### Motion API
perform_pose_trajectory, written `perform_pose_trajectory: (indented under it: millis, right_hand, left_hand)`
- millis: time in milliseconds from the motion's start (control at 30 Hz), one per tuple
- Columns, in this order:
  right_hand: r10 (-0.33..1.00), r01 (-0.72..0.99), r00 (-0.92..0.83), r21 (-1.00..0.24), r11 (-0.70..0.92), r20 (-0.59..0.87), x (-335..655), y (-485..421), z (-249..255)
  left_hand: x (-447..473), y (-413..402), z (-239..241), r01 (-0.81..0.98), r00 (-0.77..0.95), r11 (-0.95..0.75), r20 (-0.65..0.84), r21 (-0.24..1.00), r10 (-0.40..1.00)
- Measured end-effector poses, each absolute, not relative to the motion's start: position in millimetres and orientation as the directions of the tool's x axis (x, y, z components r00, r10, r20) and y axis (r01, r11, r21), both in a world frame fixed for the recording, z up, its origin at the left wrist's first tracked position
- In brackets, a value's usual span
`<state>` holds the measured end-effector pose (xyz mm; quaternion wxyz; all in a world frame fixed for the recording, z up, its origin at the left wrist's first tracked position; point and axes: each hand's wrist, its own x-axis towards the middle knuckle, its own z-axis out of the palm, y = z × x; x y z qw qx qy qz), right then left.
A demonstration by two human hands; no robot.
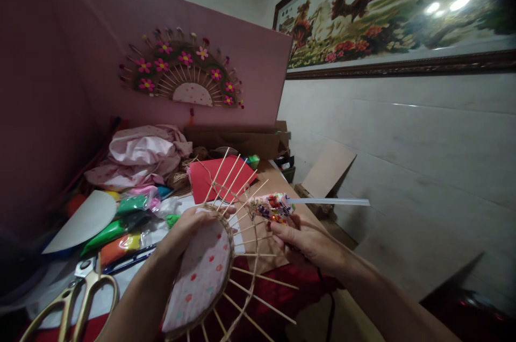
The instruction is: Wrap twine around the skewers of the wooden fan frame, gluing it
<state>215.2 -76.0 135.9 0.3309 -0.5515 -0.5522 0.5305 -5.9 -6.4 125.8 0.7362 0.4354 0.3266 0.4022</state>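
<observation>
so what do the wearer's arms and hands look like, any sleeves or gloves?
Both bare: no gloves on the left hand or right hand, and no sleeve edge on either forearm as far as the frame shows. No watch, bracelet or ring visible, though the light is dim.

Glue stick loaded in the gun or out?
In: the glue stick juts from the back of the glue gun in the right hand.

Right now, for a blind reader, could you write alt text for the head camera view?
The left hand holds a half-made fan of dotted fabric and sticks, while the right hand points a patterned glue gun at the sticks. Gold scissors lie nearby; a finished fan hangs behind.
</observation>
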Motion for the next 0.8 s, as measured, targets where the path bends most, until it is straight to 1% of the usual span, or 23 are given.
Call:
perform_pose_trajectory:
  millis: [367,533,667,800]
  right_hand:
    - [0.965,0.273,-0.139,-0.946,-0.177,-0.220,215.3,-76.4,137.1]
    - [0.964,0.261,-0.160,-0.951,-0.166,-0.212,215.6,-76.4,135.3]
    - [0.961,0.237,-0.168,-0.955,-0.176,-0.219,215.2,-76.4,135.4]
    - [0.963,0.254,-0.161,-0.952,-0.173,-0.217,216.0,-76.6,135.6]
  left_hand:
    - [-7.4,-5.9,125.0,-0.277,0.481,0.300,-0.138,0.913,0.866]
    - [-7.2,-5.4,123.5,-0.297,0.466,0.313,-0.149,0.902,0.872]
    - [-7.7,-4.6,121.7,-0.270,0.468,0.293,-0.141,0.917,0.872]
    - [-7.7,-4.4,121.4,-0.271,0.467,0.292,-0.140,0.917,0.873]
